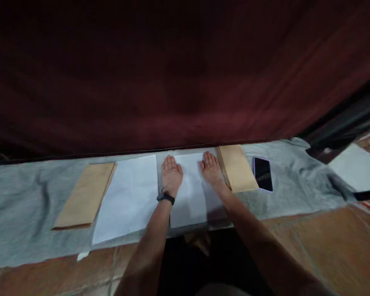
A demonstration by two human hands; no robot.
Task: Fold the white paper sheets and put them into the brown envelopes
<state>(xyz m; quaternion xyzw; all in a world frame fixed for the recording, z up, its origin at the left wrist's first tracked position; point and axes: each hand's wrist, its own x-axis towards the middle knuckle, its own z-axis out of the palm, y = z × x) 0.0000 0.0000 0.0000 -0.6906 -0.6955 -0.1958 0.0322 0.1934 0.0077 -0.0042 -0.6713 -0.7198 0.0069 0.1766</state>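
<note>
bare forearms (156, 236) point toward twelve o'clock, ending in a left hand (172, 176) and a right hand (211, 168), both palm down and flat, fingers straight, grasping nothing. between them, on a soft grey cloth (299, 176), lies a white rectangular paper sheet (189, 193), long axis running twelve to six, its side edges about equally near either hand. a flat tan paper stack (239, 170) sits at the right hand's three o'clock.

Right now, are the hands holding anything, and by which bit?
Nothing is held: the left hand and right hand are open and flat, palms down, at opposite edges of a white sheet.
</note>
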